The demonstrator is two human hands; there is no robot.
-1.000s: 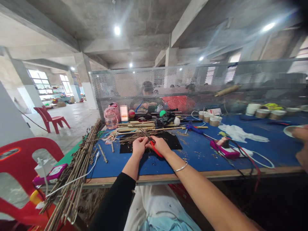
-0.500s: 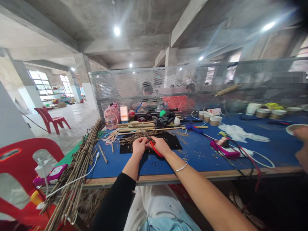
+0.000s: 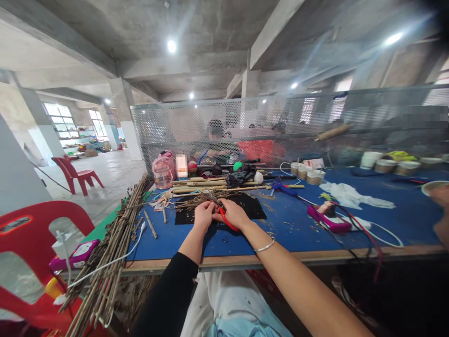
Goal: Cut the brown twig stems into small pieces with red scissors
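Note:
My right hand (image 3: 233, 214) is closed round red-handled shears (image 3: 228, 220), whose metal blades point forward and left. Close beside it, my left hand (image 3: 204, 214) is closed in a pinch at the near side of a bundle of thin dry twigs (image 3: 191, 201). It seems to hold twigs by the blades, though its fingertips partly hide them. The twigs lie over a black cloth (image 3: 255, 206) on the blue table top (image 3: 280, 238). Small cut bits are scattered around the cloth.
Long dry stalks (image 3: 115, 252) overhang the table's left edge, with a white cable (image 3: 115, 257) across them. Behind the cloth are bamboo sticks (image 3: 196, 189), a pink bottle (image 3: 163, 171) and a blue glue gun (image 3: 283, 188). A purple power strip (image 3: 329, 220) lies right. Another person's hand (image 3: 441, 201) shows at far right.
Both hands stay almost in place, with the shears still in the right one. The whole view shifts very slightly.

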